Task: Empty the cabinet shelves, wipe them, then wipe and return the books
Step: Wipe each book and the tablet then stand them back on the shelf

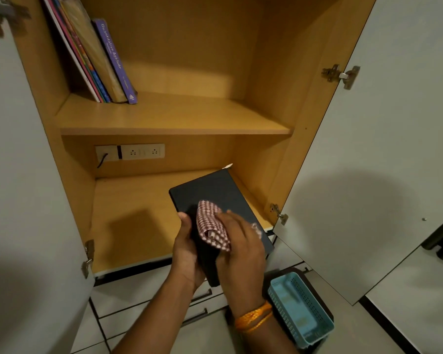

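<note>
Fingers (183, 221) of the left hand (187, 251) grip the black book (215, 192), long axis pointing into the cabinet.

Warm, dim light falls from above and behind the camera, leaving a bright patch on the tan wooden cabinet back panel (189, 80) and soft shadows on the pale grey right door (368, 200). Wide-angle distortion bends the edges, and corners darken and blur slightly

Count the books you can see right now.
About 6: five or so lean at the upper shelf's left end, by the purple book; thin ones may be hidden. The black book is in the hands.
</note>
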Motion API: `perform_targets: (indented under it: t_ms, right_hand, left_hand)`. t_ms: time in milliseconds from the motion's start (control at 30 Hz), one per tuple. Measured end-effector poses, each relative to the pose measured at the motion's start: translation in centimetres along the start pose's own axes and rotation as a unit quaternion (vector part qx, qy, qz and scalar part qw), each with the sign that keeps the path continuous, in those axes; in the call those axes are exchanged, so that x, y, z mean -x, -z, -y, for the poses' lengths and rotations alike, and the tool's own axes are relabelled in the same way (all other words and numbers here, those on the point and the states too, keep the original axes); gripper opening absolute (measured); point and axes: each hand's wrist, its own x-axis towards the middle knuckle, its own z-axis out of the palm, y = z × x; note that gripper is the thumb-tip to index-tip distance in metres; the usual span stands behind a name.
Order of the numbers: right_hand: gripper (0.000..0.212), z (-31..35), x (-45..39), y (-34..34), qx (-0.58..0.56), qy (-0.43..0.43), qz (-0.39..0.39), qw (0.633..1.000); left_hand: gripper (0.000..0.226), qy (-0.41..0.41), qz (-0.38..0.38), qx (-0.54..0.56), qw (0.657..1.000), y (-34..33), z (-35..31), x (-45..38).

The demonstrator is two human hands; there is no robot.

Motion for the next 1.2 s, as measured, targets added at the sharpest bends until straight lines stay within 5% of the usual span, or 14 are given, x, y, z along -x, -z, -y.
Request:
perform_targets:
  t_ms: [67,233,500,633,767,900,1033,1200]
  right_hand:
    - [0.057,-0.5,-0.9,0.1,0.051,0.053,-0.013,0.997]
    - [0.062,-0.9,-0.4,-0.5,0.143,0.14,0.121,0.972]
    - [0.066,-3.1,-3.7,-0.3,0.187,0.053,0.08,0.978]
    - [0.067,-2.7,-6.9,-0.2,0.18,0.039,0.088,0.979]
    - [0.066,-1.7,-7.6,-0.9,0.178,0.145,0.151,0.962]
    - [0.064,-1.6,-5.5,-1.3,0.145,0.23,0.214,0.938]
    - [0.067,-3.9,-3.6,-0.5,0.117,0.234,0.235,0.936]
    - [0.074,-7.1,-4.6,0.4,0.069,0.168,0.192,0.964]
  left_hand:
    - [0.075,-0.004,0.009,-0.001,1.0,0.0,-0.2,0.4]
    - [0.061,-0.044,0.004,-0.029,0.999,0.0,-0.3,0.5]
    - [0.076,-0.006,0.044,-0.081,0.996,1.1,-0.4,-0.1]
    - [0.072,-0.009,0.05,-0.107,0.993,0.8,0.1,0.1]
    - [0.07,-0.009,0.055,-0.082,0.995,-0.1,0.6,0.2]
    - [0.067,-0.059,-0.024,-0.064,0.996,0.6,0.5,-0.7]
    - [0.091,-0.066,-0.054,-0.042,0.995,1.0,-0.2,-0.7]
    - [0.089,-0.067,-0.071,-0.085,0.992,1.1,-1.0,-0.6]
